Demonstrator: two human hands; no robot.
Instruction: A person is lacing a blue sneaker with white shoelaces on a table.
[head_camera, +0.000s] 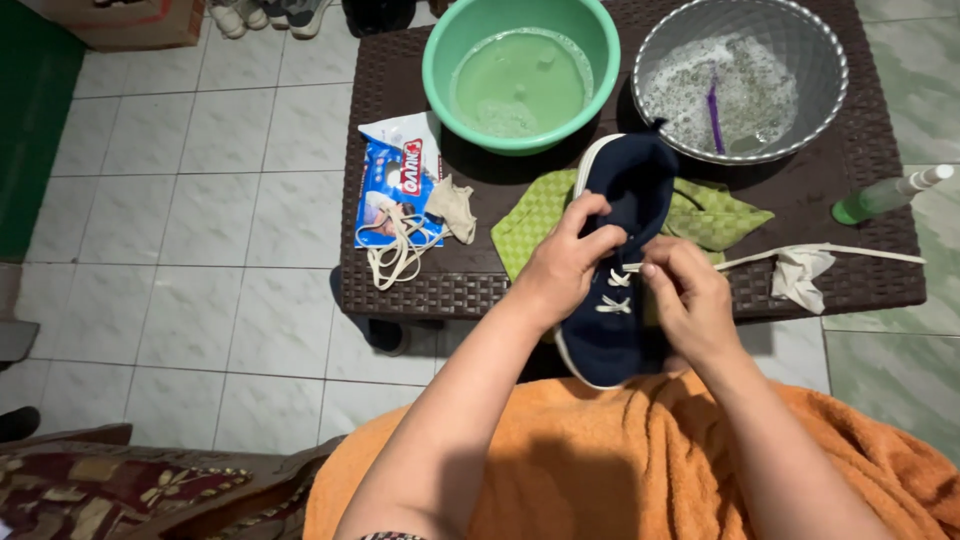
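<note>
A dark navy shoe (628, 205) with a white sole rim lies lengthwise between my hands, its toe resting against the orange towel (620, 470) on my lap. My left hand (563, 262) grips the shoe's upper beside the eyelets. My right hand (688, 298) pinches the cream shoelace (613, 292) that is threaded through the lower eyelets; its free end (850, 251) trails to the right across the table. A green checked cloth (710, 215) lies under the shoe.
On the dark woven table (400, 290) stand a green basin of water (520, 70) and a clear bowl of sudsy water with a purple brush (742, 80). A detergent packet (398, 180), a loose lace (395, 255), a small rag (453, 208), a green spray bottle (885, 195) and white cloth (800, 272) lie about.
</note>
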